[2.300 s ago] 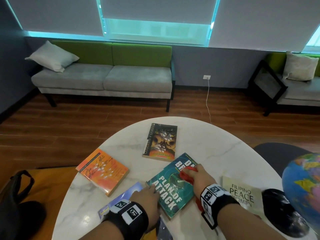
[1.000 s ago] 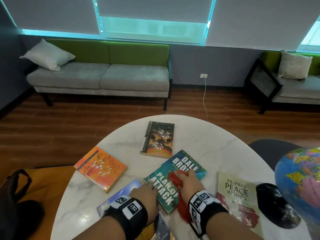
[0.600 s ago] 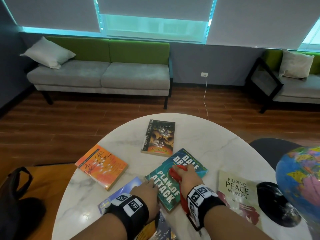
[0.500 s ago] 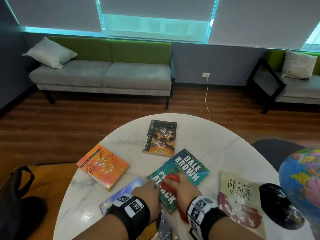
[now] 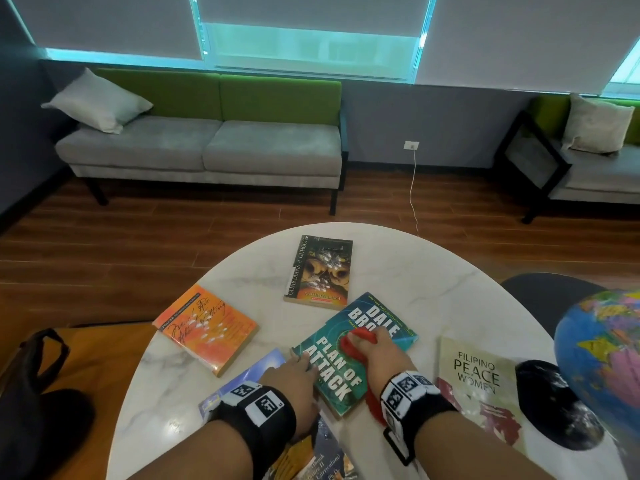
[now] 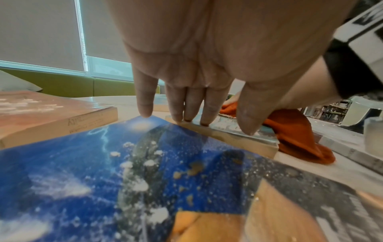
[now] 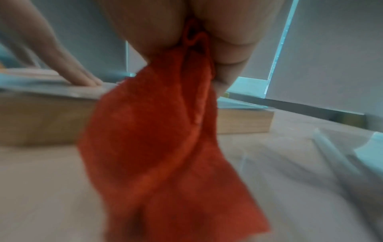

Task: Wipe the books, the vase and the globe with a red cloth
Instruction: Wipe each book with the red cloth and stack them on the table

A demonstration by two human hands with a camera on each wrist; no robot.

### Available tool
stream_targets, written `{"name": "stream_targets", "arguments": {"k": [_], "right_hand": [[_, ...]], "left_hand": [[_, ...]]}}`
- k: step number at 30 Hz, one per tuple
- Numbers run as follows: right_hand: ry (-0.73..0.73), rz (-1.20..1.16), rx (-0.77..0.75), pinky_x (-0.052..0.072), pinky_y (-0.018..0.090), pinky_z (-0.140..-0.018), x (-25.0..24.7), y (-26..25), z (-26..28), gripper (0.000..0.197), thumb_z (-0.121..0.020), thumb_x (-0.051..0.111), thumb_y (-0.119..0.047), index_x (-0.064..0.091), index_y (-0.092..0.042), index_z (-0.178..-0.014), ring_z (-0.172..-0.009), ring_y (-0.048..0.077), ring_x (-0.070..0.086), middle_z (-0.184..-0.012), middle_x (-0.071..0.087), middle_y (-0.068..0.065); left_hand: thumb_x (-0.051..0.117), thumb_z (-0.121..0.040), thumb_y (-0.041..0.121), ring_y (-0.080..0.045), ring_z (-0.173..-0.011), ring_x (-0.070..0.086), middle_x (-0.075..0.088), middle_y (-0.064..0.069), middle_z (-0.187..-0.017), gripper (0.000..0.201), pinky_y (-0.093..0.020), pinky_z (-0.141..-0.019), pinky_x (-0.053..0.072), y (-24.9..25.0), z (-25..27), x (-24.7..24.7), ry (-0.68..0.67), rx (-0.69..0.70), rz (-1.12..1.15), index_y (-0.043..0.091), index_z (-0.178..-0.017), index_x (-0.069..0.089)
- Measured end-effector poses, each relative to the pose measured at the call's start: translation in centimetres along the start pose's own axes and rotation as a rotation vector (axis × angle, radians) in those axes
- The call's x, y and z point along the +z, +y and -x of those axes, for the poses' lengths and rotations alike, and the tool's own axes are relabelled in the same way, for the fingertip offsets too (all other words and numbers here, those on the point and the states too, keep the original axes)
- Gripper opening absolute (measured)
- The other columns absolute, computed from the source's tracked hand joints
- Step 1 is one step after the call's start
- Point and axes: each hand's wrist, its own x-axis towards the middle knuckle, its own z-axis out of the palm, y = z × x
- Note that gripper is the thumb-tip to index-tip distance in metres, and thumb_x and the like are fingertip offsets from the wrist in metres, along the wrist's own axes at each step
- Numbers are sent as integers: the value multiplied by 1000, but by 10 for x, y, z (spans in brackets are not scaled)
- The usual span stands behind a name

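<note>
My right hand (image 5: 375, 344) grips the red cloth (image 5: 353, 348) and presses it on the cover of the teal book "Plan of Attack" (image 5: 332, 372). The cloth (image 7: 165, 139) hangs from my palm over the book's near edge, down to the table. My left hand (image 5: 294, 375) holds the book still, its straight fingers (image 6: 192, 106) on the book's left edge (image 6: 223, 135). An orange book (image 5: 207, 329), a dark book (image 5: 320, 271), a blue book (image 6: 103, 172) under my left wrist and "Filipino Peace Women" (image 5: 481, 386) lie around. The globe (image 5: 602, 351) stands at the right. No vase shows.
The books lie on a round white marble table (image 5: 398, 271). A black disc, the globe's base (image 5: 550, 403), sits at the right edge. A black bag (image 5: 38, 403) rests on a wooden surface to the left. A grey-green sofa (image 5: 207, 140) stands beyond the table.
My right hand has rubbed the cloth back and forth over the teal cover, toward me half a second ago and now farther up. My left hand has stayed on the book's edge.
</note>
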Motion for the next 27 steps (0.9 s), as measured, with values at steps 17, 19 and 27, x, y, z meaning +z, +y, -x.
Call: {"name": "stream_targets", "arguments": {"k": [17,19,27], "right_hand": [[-153,66,-39,52,29,-77,-4,21,24,34,-79,63,-60,55,-40,-105,-78,6,68,-90,71,-13],[-40,71,-19,51,30,-78,-16,14,16,29,-83,60,-56,54,-33,-99,-77,11,67,-87,71,-9],[-158,134,-48,49,29,-77,-6,16,22,35,-77,64,-60,56,-39,-103,-81,7,66,-89,70,-12]], "left_hand": [[43,-95,30,-22,-146,14,6,-7,-160,63,-42,-116,26,1,0,3,13,-4,0,16,-151,17],[43,-95,29,-21,-147,12,3,-6,-161,65,-41,-117,24,0,0,3,13,-5,0,18,-152,14],[43,-96,30,-18,-140,27,24,-2,-155,55,-36,-113,31,-9,3,-1,61,6,83,15,-147,30]]}}
